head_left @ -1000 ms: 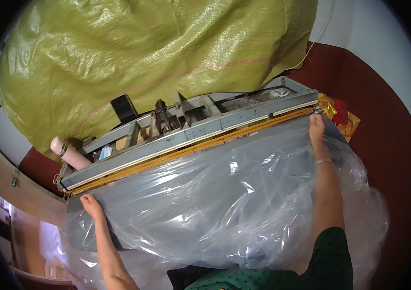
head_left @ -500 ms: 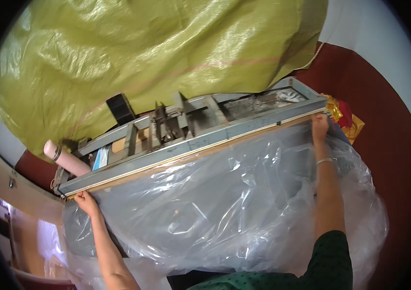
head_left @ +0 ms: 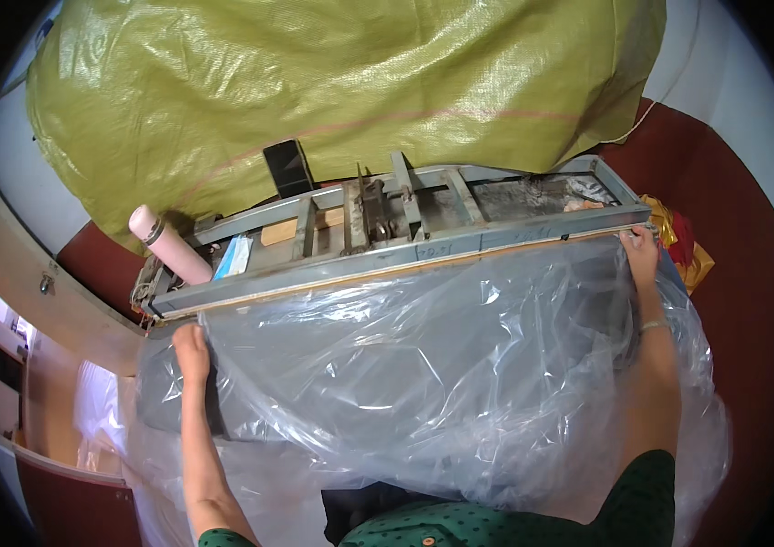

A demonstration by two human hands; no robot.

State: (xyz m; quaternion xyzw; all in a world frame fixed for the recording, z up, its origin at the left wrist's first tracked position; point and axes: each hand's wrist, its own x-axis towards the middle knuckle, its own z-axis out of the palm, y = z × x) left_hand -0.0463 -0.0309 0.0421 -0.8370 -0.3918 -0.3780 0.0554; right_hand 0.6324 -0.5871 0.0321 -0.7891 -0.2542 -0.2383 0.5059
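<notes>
A clear plastic sheet (head_left: 378, 365) lies wrinkled over a grey flat surface in front of me. My left hand (head_left: 190, 354) is closed at the sheet's upper left corner, just short of the long grey metal frame (head_left: 332, 266). At the frame's right end, my right hand (head_left: 642, 257) has its fingers bent and pinched on the sheet's far edge. A thin tan strip (head_left: 432, 264) runs along the near side of the frame, between the two hands.
On the frame stand a pink bottle (head_left: 171, 244), a blue-and-white packet (head_left: 235, 257) and a dark phone-like slab (head_left: 287, 168). A large yellow woven cover (head_left: 350, 82) rises behind. Gold and red wrapping (head_left: 674, 239) lies right; a cabinet door (head_left: 50, 246) is left.
My left hand has drawn back from the frame's near edge toward me. The right hand stays at the frame's right end. The whole view has shifted, with the frame appearing farther right.
</notes>
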